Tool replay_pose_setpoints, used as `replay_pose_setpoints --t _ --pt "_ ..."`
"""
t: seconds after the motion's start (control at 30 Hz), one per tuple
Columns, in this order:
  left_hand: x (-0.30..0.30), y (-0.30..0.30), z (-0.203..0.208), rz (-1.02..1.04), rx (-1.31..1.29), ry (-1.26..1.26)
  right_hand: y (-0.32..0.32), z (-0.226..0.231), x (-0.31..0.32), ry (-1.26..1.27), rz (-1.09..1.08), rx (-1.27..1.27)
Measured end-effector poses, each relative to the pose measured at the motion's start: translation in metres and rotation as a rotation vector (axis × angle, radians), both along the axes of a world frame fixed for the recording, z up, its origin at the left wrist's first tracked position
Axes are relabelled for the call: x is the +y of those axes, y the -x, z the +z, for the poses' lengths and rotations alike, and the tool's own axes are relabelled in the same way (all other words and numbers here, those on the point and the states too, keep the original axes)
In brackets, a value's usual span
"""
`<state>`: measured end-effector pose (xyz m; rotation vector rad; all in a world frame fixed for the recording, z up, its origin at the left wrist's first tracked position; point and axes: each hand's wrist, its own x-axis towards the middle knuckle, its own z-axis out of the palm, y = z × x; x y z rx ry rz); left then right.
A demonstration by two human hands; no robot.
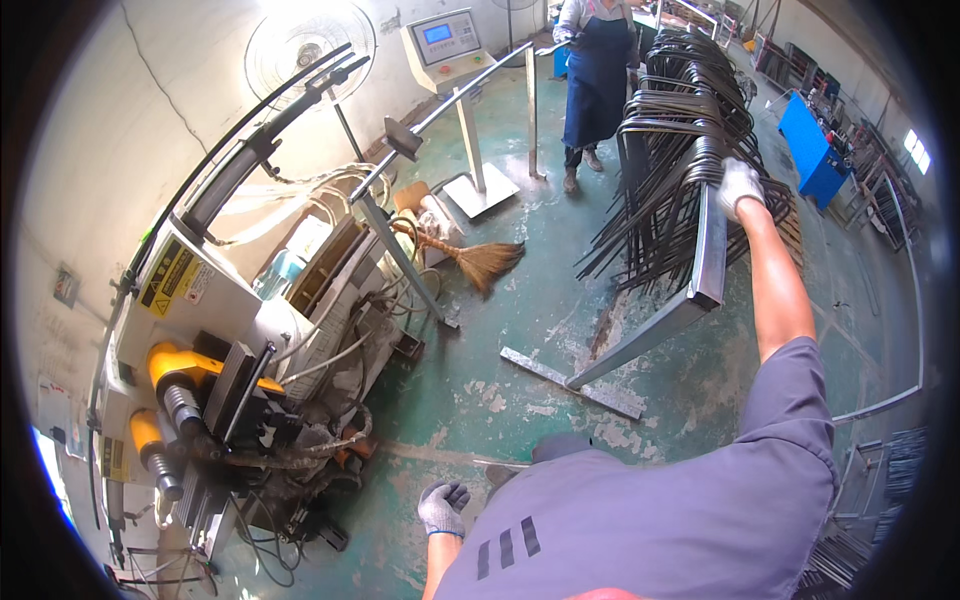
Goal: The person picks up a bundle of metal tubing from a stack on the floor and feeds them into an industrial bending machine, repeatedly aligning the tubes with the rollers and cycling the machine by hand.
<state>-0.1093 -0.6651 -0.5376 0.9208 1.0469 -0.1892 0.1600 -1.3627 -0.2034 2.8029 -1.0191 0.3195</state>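
My right hand (pixel 741 188), in a white glove, reaches out to the near end of a rack and is closed at the nearest of several dark bent metal rods (pixel 672 128). The rods hang in a dense row, bends up and legs down, over a grey steel beam (pixel 711 245). The hand partly hides the rods at its fingers. My left hand (pixel 443 507), gloved with dark fingertips, hangs low beside my body with its fingers loosely apart and nothing in it.
Left stands a machine with yellow-orange cylinders (pixel 186 365), hoses and cables. A broom (pixel 487 262) lies beyond it, near a control panel (pixel 447 38) on a stand. A person in a dark apron (pixel 598 75) stands beside the rods. The rack's foot bar (pixel 572 382) crosses the floor.
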Motion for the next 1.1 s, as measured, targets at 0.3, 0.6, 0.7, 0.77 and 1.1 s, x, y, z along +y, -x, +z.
replay_pose_setpoints --t 0.3,0.6,0.7,0.77,1.1 --pt "-0.03 -0.069 0.023 -0.164 -0.173 -0.028 -0.181 -0.002 0.084 -0.553 0.341 -0.378" --pt "-0.064 -0.087 0.038 0.216 -0.158 -0.089 -0.426 -0.125 0.114 -1.058 0.175 -0.545" --pt "-0.082 -0.059 0.047 0.314 -0.042 -0.1 -0.465 -0.143 0.148 -1.526 0.064 -0.679" --pt "-0.079 -0.05 0.039 0.404 -0.056 -0.058 -0.492 -0.164 0.131 -1.666 0.121 -0.723" --pt "-0.034 0.014 -0.037 0.635 -0.177 0.093 -0.395 -0.144 0.311 -1.878 0.075 -0.978"
